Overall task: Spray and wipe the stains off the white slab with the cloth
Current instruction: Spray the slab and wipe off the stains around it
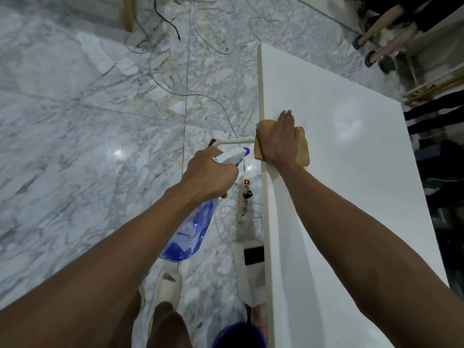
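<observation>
The white slab [351, 172] fills the right half of the view, its left edge running down the middle. A tan cloth [302, 149] lies at that left edge. My right hand [277, 139] presses flat on the cloth, fingers straight and pointing away from me. My left hand [208, 172] grips the neck of a clear blue spray bottle [193, 229], held over the floor just left of the slab; its white and blue nozzle [236, 154] points toward the cloth. I see no clear stain on the slab.
Grey marble floor [75, 146] with loose cables [200, 33] lies to the left. A power strip [246, 199] and a white device [251, 272] sit on the floor beside the slab's edge. A blue bucket [238, 335] stands near my feet. Chair wheels [371, 56] stand at the far right.
</observation>
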A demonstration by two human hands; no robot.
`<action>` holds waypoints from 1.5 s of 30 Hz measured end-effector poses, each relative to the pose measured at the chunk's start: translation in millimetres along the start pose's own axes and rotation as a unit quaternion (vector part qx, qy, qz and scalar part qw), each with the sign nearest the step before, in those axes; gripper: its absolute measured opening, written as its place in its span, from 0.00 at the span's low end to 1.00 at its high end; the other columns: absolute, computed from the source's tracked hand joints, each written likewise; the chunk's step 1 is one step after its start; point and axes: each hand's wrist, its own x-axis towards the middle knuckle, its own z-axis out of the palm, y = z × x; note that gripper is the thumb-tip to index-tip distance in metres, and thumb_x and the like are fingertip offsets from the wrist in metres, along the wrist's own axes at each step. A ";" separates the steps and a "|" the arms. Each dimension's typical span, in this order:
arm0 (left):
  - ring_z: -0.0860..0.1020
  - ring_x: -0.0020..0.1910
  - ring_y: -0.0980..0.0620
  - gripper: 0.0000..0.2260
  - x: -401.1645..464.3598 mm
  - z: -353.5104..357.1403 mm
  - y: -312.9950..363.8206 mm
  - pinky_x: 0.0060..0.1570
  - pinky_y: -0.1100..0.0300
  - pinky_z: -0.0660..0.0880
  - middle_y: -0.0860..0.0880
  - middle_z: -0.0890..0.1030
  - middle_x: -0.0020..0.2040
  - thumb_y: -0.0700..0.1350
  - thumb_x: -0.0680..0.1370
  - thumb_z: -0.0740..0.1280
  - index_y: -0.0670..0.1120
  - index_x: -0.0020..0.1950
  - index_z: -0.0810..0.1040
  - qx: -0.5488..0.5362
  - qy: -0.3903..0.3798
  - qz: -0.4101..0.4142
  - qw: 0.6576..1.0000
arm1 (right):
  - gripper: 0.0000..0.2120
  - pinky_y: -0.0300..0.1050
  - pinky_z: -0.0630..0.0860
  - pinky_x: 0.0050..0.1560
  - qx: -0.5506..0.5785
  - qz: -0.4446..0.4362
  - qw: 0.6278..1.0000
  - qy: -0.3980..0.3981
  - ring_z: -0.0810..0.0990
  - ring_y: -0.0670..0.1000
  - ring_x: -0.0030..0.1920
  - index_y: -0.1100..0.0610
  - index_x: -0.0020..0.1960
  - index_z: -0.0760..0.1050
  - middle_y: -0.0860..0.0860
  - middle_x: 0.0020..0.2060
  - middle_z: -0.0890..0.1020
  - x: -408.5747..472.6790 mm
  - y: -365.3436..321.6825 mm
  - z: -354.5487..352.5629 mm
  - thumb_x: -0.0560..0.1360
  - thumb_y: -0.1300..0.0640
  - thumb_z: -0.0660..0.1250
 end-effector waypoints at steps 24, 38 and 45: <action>0.80 0.27 0.46 0.16 -211.5 81.4 -110.6 0.38 0.47 0.81 0.36 0.85 0.46 0.42 0.69 0.62 0.34 0.49 0.82 0.016 0.006 0.007 1.000 | 0.40 0.54 0.44 0.79 0.007 -0.009 0.999 -0.035 0.45 0.55 0.81 0.64 0.81 0.43 0.58 0.81 0.47 -281.9 78.1 9.0 0.81 0.43 0.57; 0.79 0.26 0.47 0.16 -359.8 124.9 -206.4 0.34 0.54 0.77 0.37 0.84 0.46 0.42 0.69 0.62 0.37 0.51 0.81 0.016 -0.049 0.002 0.999 | 0.40 0.54 0.44 0.80 0.004 0.012 0.999 -0.049 0.43 0.53 0.81 0.62 0.81 0.40 0.57 0.81 0.44 -490.1 134.9 17.9 0.81 0.41 0.55; 0.79 0.26 0.48 0.14 -423.8 161.6 -235.2 0.34 0.54 0.77 0.38 0.85 0.45 0.41 0.69 0.63 0.37 0.50 0.81 0.025 -0.065 0.000 0.998 | 0.39 0.54 0.43 0.80 0.014 0.009 0.999 -0.052 0.43 0.53 0.81 0.62 0.81 0.41 0.56 0.81 0.45 -586.4 160.2 18.2 0.80 0.43 0.54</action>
